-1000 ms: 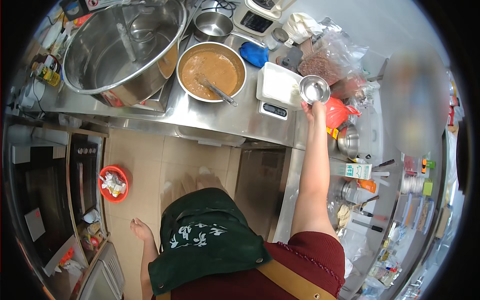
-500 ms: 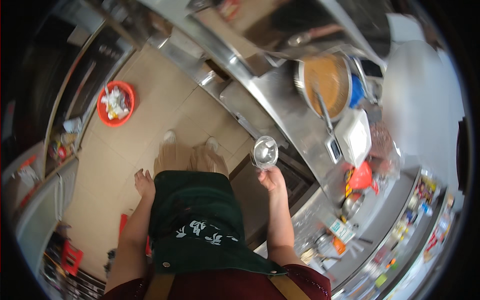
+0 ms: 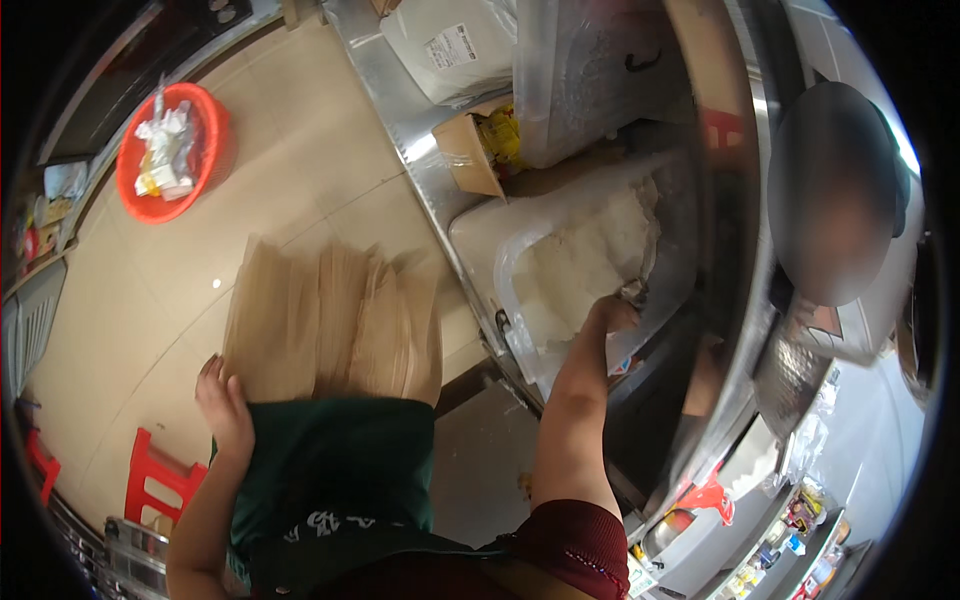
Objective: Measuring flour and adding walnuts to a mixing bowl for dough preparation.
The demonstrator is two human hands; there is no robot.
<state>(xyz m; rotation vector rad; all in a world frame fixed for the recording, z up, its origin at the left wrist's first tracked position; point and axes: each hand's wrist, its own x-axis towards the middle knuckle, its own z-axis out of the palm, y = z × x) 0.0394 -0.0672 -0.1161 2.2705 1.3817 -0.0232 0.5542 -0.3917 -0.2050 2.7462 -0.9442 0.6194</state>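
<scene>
Bowl (image 3: 633, 291), mostly hidden, is pinched in right hand (image 3: 612, 316) inside clear bin (image 3: 511, 300); left hand (image 3: 228, 410) loosely spread.

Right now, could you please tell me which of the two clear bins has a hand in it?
The lower bin in view, showing pale powder: the right hand holds a metal item there. The other bin, higher in view, has none.

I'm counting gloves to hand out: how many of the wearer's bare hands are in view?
2: left hand beside the green apron; right hand at the translucent tub, holding a metal bowl. Neither is fully hidden.
</scene>
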